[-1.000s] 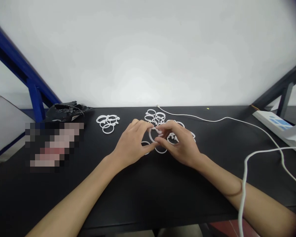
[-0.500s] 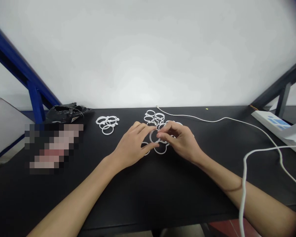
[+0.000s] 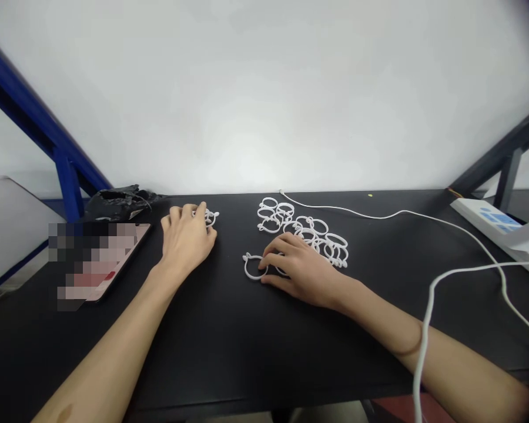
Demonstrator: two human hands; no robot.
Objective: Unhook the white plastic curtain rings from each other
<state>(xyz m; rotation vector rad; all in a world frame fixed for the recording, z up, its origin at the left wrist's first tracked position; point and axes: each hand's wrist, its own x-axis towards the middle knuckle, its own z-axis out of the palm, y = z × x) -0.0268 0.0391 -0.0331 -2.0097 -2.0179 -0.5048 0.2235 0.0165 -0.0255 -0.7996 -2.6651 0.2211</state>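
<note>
My left hand [image 3: 186, 236] lies palm down at the left, fingers stretched out over a small pile of white plastic rings [image 3: 208, 217]; most of that pile is hidden under it. My right hand [image 3: 296, 268] rests on the black table [image 3: 255, 341], its thumb and forefinger pinching the right edge of a single white ring [image 3: 251, 267] that lies flat. A larger heap of the same white rings [image 3: 308, 230] sits just behind my right hand.
A phone [image 3: 97, 258] lies at the left, with a crumpled black bag [image 3: 117, 200] behind it. A thin white cable [image 3: 379, 214] runs across the back. A white power strip [image 3: 496, 226] sits far right, and a thick white cable [image 3: 427, 329] hangs over my right forearm. Blue frame post [image 3: 68, 185] stands at back left.
Both hands held one ring together at the centre. My left hand has since swung left onto the small pile, and my right hand has dropped to a ring lying on the table.
</note>
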